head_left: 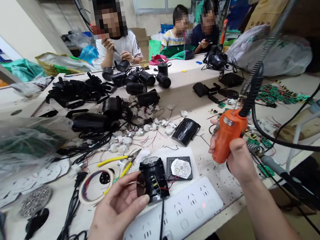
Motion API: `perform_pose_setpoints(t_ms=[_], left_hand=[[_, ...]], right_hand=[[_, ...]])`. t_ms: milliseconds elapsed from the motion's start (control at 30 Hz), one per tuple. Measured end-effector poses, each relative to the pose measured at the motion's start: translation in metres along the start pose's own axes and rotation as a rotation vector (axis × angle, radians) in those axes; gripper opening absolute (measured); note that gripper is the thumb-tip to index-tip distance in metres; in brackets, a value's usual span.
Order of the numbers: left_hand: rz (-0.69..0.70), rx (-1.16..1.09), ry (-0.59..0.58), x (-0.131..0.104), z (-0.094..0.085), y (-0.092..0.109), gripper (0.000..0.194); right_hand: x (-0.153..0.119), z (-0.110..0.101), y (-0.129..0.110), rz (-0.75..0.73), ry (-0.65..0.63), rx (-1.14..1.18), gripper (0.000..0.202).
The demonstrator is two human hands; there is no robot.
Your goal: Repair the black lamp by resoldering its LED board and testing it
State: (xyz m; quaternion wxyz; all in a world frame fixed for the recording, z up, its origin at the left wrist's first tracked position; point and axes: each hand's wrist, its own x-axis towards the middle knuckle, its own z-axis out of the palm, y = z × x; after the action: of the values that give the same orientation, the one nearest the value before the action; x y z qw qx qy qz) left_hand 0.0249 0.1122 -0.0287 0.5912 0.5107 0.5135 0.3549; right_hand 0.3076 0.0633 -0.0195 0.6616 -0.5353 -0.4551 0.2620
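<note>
Your left hand (117, 208) grips the black box (153, 179) near the table (193, 103) edge; your fingers (136, 203) press its left side. The box is square and shiny, with thin red wires. Your right hand (239, 158) is clenched around the smooth orange tool (228, 134), held up to the right. A white power strip (188, 212) lies under the box.

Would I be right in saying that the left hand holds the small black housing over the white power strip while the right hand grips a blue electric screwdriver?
Not quite: the head view shows the electric screwdriver in the right hand is orange, not blue. The left hand does hold the small black housing over the white power strip.
</note>
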Motion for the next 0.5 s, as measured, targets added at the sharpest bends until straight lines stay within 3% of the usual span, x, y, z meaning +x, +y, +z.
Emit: perform_pose_setpoints(t_ms=[100, 233, 500], left_hand=[[-0.085, -0.208, 0.026, -0.005, 0.004, 0.002, 0.053], [-0.183, -0.426, 0.070, -0.010, 0.014, 0.005, 0.048], [-0.356, -0.599, 0.079, -0.028, 0.036, 0.034, 0.018]], right_hand=[[-0.004, 0.001, -0.005, 0.048, -0.011, 0.005, 0.084], [-0.008, 0.008, -0.011, 0.037, 0.082, 0.123, 0.084], [-0.010, 0.016, 0.001, 0.004, 0.119, 0.293, 0.077]])
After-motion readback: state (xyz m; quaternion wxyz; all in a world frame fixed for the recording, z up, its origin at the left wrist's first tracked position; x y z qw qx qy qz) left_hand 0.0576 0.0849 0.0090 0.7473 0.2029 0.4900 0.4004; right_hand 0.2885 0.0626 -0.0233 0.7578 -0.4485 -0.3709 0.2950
